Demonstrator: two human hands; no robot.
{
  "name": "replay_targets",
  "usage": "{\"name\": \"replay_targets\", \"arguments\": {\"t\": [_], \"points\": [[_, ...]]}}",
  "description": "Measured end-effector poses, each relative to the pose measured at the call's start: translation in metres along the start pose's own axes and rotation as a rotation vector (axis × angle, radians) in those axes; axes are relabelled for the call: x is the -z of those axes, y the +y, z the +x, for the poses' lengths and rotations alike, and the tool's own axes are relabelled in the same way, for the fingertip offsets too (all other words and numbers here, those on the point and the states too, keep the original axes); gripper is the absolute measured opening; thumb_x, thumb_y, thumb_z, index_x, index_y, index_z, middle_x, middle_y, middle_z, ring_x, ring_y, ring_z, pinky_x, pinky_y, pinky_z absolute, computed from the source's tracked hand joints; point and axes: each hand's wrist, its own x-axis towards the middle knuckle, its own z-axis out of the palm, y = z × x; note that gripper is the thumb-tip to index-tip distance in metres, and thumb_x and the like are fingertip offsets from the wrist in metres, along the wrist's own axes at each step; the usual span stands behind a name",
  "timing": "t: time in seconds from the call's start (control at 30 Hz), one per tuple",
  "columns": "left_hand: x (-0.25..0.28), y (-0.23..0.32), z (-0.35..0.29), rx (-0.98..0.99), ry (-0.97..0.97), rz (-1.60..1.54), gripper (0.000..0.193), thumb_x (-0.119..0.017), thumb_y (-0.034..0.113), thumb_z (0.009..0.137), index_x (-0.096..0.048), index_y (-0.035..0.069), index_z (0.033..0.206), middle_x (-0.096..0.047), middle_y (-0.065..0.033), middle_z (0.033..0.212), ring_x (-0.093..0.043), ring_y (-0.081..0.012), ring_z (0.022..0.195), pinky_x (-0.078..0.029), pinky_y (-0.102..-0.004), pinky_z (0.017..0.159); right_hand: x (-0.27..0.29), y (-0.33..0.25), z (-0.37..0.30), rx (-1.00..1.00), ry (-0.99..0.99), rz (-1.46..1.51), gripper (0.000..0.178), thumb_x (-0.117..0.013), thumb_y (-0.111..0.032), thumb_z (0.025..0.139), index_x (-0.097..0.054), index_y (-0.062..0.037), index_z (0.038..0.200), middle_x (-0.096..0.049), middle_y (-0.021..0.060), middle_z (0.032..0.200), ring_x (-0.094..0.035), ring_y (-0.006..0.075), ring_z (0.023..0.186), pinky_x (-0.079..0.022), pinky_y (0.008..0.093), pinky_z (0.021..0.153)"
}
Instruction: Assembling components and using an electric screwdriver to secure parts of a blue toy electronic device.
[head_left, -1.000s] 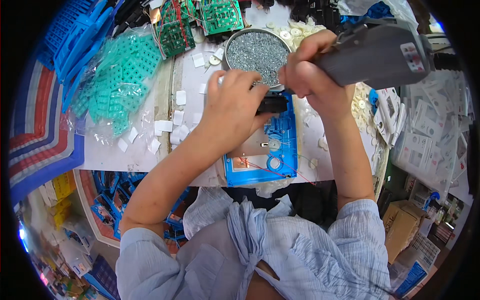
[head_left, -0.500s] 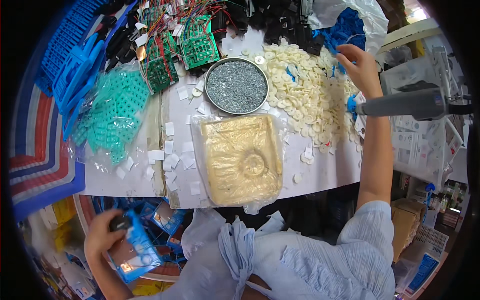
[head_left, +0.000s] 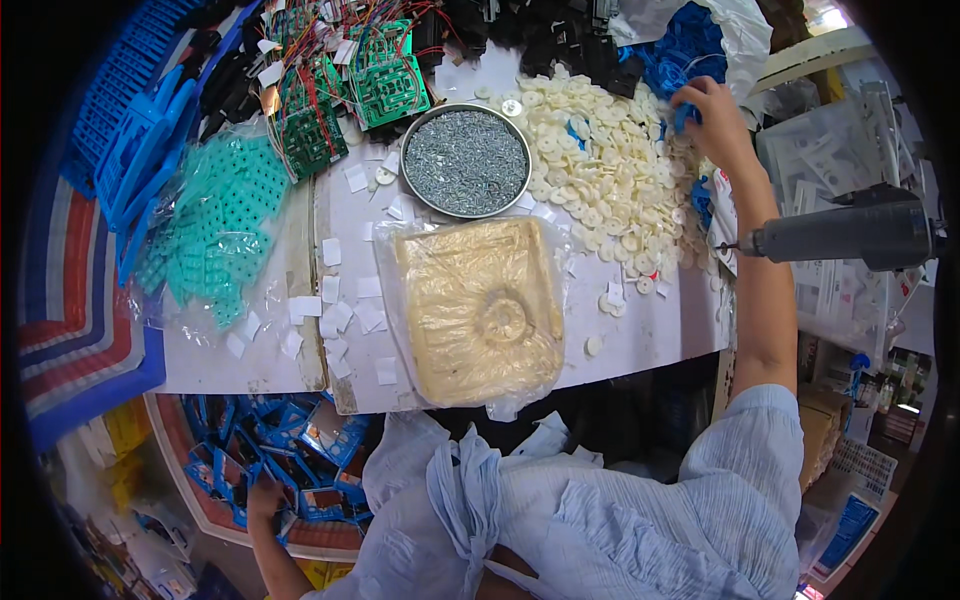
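Down at the left, my left hand [head_left: 265, 497] reaches in among the blue-framed units [head_left: 335, 435] that fill a basket [head_left: 190, 490] below the table. Its fingers are dim and partly hidden there. At the far right of the table, my right hand [head_left: 715, 125] is closed, thumb and fingers pinching a small blue part [head_left: 686, 117]. Just beyond it lies a heap of blue parts [head_left: 685, 50] in a white plastic bag [head_left: 745, 35]. Cream round discs [head_left: 590, 170] are piled beside this hand. A power screwdriver [head_left: 840, 235] hangs across my right forearm.
A round tin [head_left: 404, 165] of small screws stands mid-table, behind a tan block wrapped in clear plastic [head_left: 470, 310]. Green circuit boards [head_left: 390, 85] with wires lie at the back. Bagged turquoise parts [head_left: 215, 215] and blue plastic frames [head_left: 150, 150] sit left, near scattered white paper squares [head_left: 330, 290].
My left hand has moved down into the basket, and the blue-framed unit it held is no longer distinct in it. My right hand stays by the blue heap, while the screwdriver has swung slightly.
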Motion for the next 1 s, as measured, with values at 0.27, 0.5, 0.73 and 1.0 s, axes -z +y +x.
{"name": "replay_targets", "arguments": {"t": [0.27, 0.5, 0.73, 1.0], "points": [[0.15, 0.46, -0.204, -0.934, -0.004, -0.192, 0.015, -0.074, 0.008, 0.085, -0.07, 0.001, 0.097, -0.068, -0.0146, 0.083, -0.068, -0.0279, 0.073, -0.052, -0.0346, 0.063, 0.003, -0.037, -0.082, -0.659, 0.216, 0.758, 0.019, -0.077, -0.013, 0.09, -0.068, -0.0012, 0.103, -0.07, 0.0031, 0.09, -0.062, 0.0109, 0.074, -0.051, 0.0291, 0.069], [0.093, 0.567, -0.209, -1.158, -0.241, -0.66, 0.028, -0.074, 0.005, 0.09, -0.064, 0.0, 0.116, -0.07, -0.0078, 0.095, -0.068, -0.015, 0.078, -0.054, -0.0274, 0.064, 0.07, -0.239, -0.13, -0.776, -0.166, 2.075, 0.018, -0.076, -0.004, 0.088, -0.061, -0.001, 0.098, -0.069, 0.0106, 0.102, -0.07, 0.0175, 0.097, -0.063, 0.0314, 0.073], [0.061, 0.604, -0.204, -0.935, -0.623, -0.906, 0.031, -0.075, 0.012, 0.092, -0.062, -0.001, 0.116, -0.067, -0.0035, 0.085, -0.058, -0.0065, 0.068, -0.047, -0.0246, 0.059, 0.085, -0.306, -0.118, -0.626, 0.037, 1.653, 0.025, -0.076, -0.008, 0.089, -0.063, -0.0027, 0.11, -0.059, 0.0102, 0.119, -0.063, 0.0165, 0.09, -0.054, 0.0277, 0.074], [0.087, 0.594, -0.191, -0.932, -0.85, -0.294, 0.018, -0.072, 0.009, 0.094, -0.066, 0.002, 0.11, -0.06, 0.0071, 0.078, -0.046, 0.0016, 0.063, -0.037, -0.0201, 0.055, 0.103, -0.283, -0.094, 0.27, -0.032, 0.874, 0.03, -0.078, -0.015, 0.071, -0.069, -0.0078, 0.099, -0.064, 0.0055, 0.09, -0.065, 0.0245, 0.08, -0.054, 0.0369, 0.067]]}}
